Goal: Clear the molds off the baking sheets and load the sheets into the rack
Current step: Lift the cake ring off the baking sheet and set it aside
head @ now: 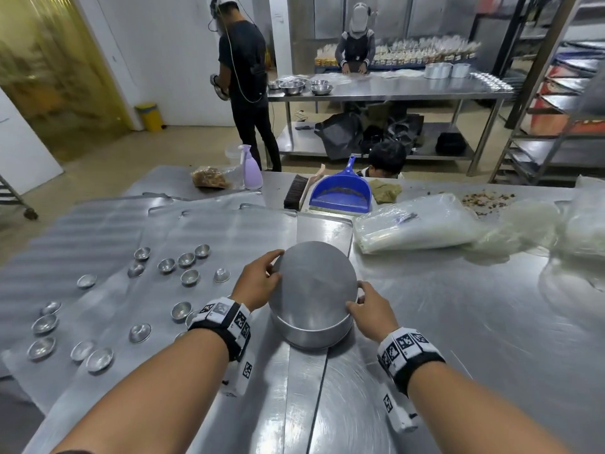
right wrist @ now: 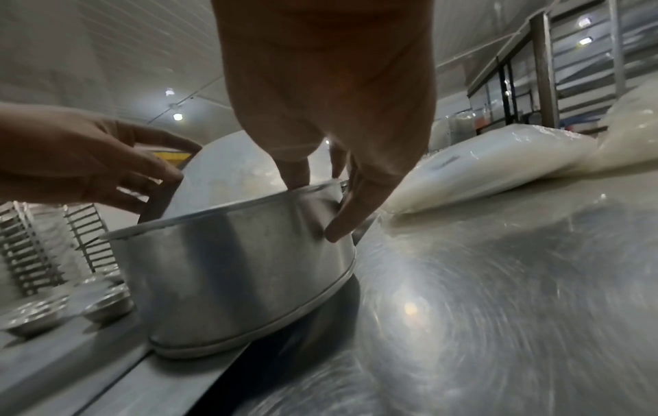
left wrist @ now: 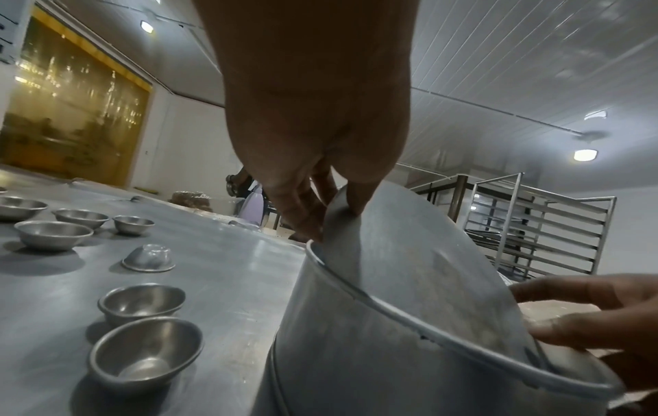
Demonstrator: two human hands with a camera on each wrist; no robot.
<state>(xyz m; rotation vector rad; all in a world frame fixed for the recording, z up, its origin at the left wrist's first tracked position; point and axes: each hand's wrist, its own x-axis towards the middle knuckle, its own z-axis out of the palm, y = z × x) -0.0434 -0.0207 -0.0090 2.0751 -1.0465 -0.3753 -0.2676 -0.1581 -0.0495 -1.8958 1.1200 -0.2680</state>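
Observation:
A round metal pan stands on the steel table at the right edge of the baking sheets. A loose round disc sits tilted in it. My left hand pinches the disc's far left edge, seen close in the left wrist view on the disc. My right hand grips the pan's right rim, thumb outside the pan and fingers inside. Several small metal molds lie scattered over the sheets to the left, some upside down.
A blue dustpan, a brush and a purple spray bottle sit at the table's far side. Stacked plastic bags lie to the right. A tray rack stands at far right. Three people are beyond the table.

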